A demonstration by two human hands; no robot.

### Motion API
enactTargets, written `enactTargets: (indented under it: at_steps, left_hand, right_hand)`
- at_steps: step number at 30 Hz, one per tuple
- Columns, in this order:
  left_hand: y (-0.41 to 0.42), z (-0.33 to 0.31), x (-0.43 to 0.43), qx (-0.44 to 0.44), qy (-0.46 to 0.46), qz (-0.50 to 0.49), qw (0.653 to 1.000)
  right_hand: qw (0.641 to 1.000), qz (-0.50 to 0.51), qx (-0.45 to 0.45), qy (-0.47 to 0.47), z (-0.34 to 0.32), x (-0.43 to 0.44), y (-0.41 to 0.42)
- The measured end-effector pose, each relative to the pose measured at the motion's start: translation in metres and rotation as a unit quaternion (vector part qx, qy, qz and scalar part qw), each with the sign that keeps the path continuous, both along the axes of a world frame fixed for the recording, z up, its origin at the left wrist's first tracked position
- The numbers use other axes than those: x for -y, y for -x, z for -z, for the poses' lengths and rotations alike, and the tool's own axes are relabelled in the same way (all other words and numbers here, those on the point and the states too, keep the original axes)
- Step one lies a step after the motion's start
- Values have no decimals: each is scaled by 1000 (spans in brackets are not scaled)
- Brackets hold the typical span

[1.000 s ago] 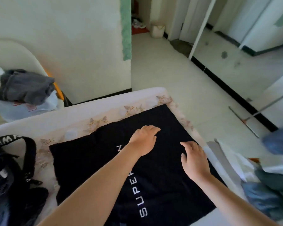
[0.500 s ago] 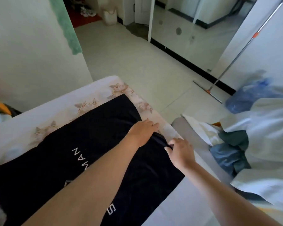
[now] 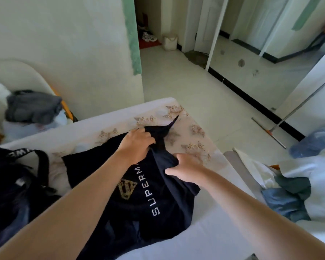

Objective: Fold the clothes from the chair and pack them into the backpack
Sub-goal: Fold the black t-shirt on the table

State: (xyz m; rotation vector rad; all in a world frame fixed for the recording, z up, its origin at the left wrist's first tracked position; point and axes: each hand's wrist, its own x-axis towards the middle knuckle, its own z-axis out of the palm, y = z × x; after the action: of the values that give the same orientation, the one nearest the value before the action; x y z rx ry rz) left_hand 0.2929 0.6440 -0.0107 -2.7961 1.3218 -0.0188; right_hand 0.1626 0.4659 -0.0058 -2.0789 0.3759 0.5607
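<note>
Both hands, left hand point(image 3: 137, 142) and right hand point(image 3: 184, 170), clutch black shirt point(image 3: 154, 199) edge on bed point(image 3: 204, 241), probably gathering fold; fingertips hidden in cloth.

Left hand point(image 3: 137, 145), right hand point(image 3: 184, 170): both clenched.
</note>
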Motion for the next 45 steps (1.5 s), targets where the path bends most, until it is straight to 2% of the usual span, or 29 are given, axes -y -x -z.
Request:
enactTargets:
  at_steps: [4,7,9,11,14,16,18,20,23,28,31,37,42,45]
  left_hand:
    - [27,-11,-89,-23,18,-105,994]
    - [55,-7,-145,-9,-64,-185,981]
    - [76,2,-174,-36,-122,-240,962]
    - [97,19,-197,-91,-143,-298,939]
    - [126,47,-216,-178,-26,-364,914]
    - [143,60,-209,-210,22,-365,907]
    - [158,72,-195,-211,-8,-364,907]
    - [173,86,-183,-196,-56,-377,904]
    - [195,103,-169,-140,-57,-383,911]
    - [198,118,-151,-205,-43,-369,906]
    - [172,116,-146,-223,-72,-299,925]
    - [125,97,-132,-228,-141,-203,942]
    - [144,96,-156,-270,-99,-212,934]
    - [154,91,-178,-256,-86,-219,937]
  right_hand:
    - [991,-110,-20,-77,-15,-75,-2]
    - [971,-184,-56,-139,-5,-125,4]
    - [953,-240,-108,-147,5,-150,11]
    - [946,-293,-101,-92,22,-163,14]
    - [956,-288,16,55,50,-160,10]
    - [936,-298,99,157,65,-148,5]
    - [886,-362,156,246,78,-135,2]
    - [851,-422,147,275,90,-124,3]
    - [831,-464,99,289,108,-109,9]
    - [827,-432,126,337,125,-93,20]
    - [851,-383,106,344,125,-83,32]
    - [859,-323,70,391,104,-85,66]
    - [853,-354,23,382,78,-115,85]
    - [865,-396,-31,307,70,-131,84]
